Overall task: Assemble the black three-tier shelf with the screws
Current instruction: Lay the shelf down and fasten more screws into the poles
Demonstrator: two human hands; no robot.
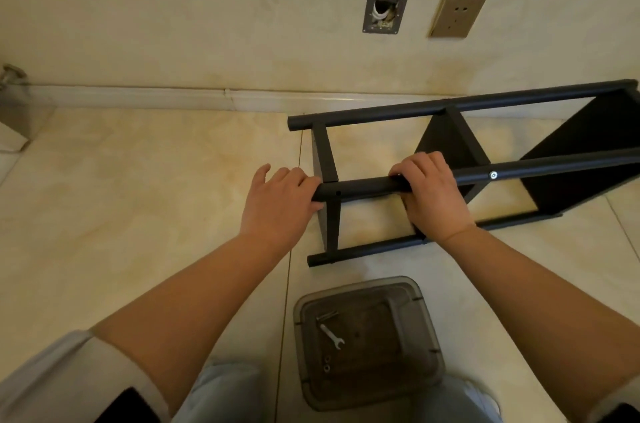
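Observation:
The black shelf (460,145) lies on its side on the tiled floor, its round poles running left to right and its boards standing between them. My left hand (277,204) wraps the left end of the near upper pole (363,187), beside an empty screw hole. My right hand (431,190) grips the same pole further right, fingers curled over its top. A silver screw head (493,174) sits in that pole just right of my right hand.
A grey translucent plastic bin (367,343) stands on the floor in front of my knees, holding a small wrench (332,336) and a few screws (326,315). The wall with a socket (456,15) and an open wall box (383,14) is close behind the shelf.

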